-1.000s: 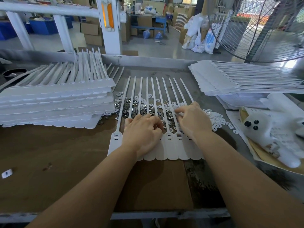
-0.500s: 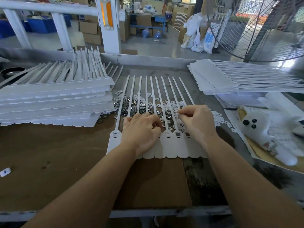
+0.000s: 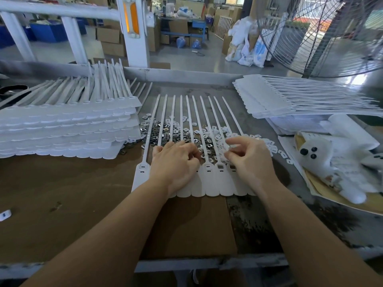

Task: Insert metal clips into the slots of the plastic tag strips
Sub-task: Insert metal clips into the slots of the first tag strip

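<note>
Where left hand covers, slots hidden

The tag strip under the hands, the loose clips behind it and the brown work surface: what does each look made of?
Tag strip: matte, slightly translucent white plastic, apparently moulded, with thin flexible tails. Clips: likely stamped metal, dark and glinting; the white pieces beside them look plastic. Work surface: probably cardboard, dull brown, with a cut edge.
</note>
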Available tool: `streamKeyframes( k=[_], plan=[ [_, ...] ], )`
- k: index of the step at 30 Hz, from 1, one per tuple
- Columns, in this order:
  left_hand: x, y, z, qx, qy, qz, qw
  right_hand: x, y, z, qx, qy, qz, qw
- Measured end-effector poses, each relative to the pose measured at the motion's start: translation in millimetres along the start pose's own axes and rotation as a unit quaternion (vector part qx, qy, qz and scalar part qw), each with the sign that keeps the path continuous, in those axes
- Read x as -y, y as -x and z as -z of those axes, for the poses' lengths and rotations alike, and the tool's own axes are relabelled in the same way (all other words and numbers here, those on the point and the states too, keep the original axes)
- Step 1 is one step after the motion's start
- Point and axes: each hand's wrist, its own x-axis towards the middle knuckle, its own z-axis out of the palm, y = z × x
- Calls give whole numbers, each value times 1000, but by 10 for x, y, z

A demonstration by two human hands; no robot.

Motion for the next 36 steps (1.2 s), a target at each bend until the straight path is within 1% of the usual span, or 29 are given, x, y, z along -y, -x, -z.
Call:
streamKeyframes(
  k=[3, 9, 14, 18, 25, 31, 36],
  plan=[
    [4, -3, -3, -1, 1, -3, 1000, 13, 8, 15, 35, -4, 8, 999],
    [6, 1, -6, -5, 1, -8, 1000, 36, 11, 55, 62, -34, -5, 998],
    [5, -3, -9, -7, 2, -6, 1000, 45, 19, 42, 89, 11, -14, 996],
    [5, -5, -22, -9, -1, -5, 1000, 54, 12, 44, 121, 26, -25, 992],
    [6, -3, -20, -12, 1, -6, 1000, 76, -8, 63, 131, 16, -56, 990],
    [14, 0, -24, -10, 1, -5, 1000, 101, -8, 84, 139, 27, -58, 988],
    [-2, -8, -19, -13, 4, -4, 1000, 137, -5, 74, 146, 65, -49, 986]
  ],
)
